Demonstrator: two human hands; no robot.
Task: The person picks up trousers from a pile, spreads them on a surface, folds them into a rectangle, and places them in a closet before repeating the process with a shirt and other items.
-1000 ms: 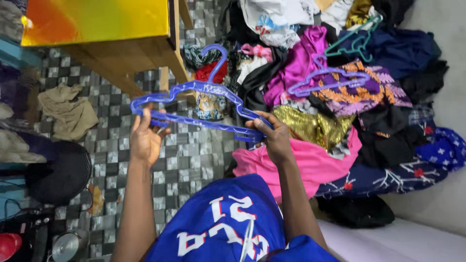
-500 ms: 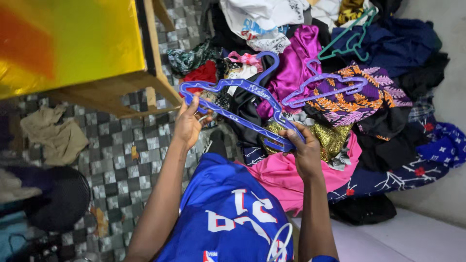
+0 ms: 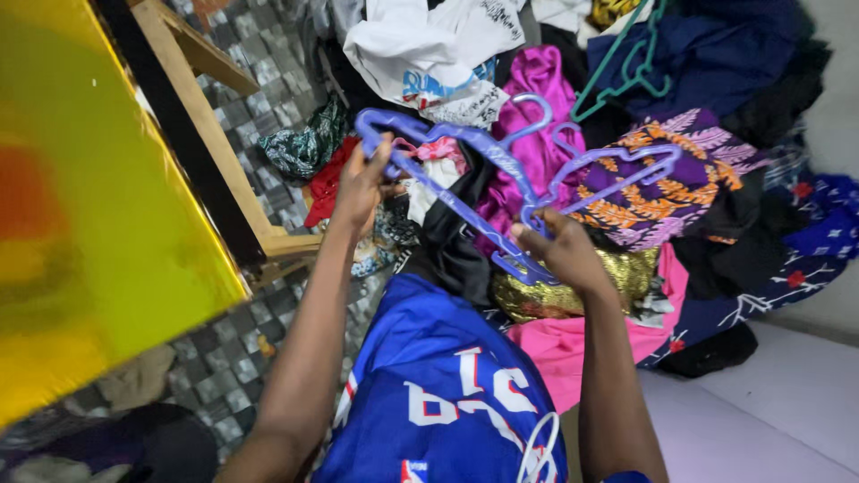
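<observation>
Both hands (image 3: 362, 183) (image 3: 559, 250) grasp blue hanger (image 3: 456, 165).

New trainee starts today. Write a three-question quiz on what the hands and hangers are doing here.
1. True or false: both hands grip one blue hanger.
2. Which hand holds the end nearer the wooden table leg? A left hand B right hand
3. What colour is the hanger lying free at the top of the clothes pile?

Key: 1 true. 2 A. 3 the green hanger.
</observation>
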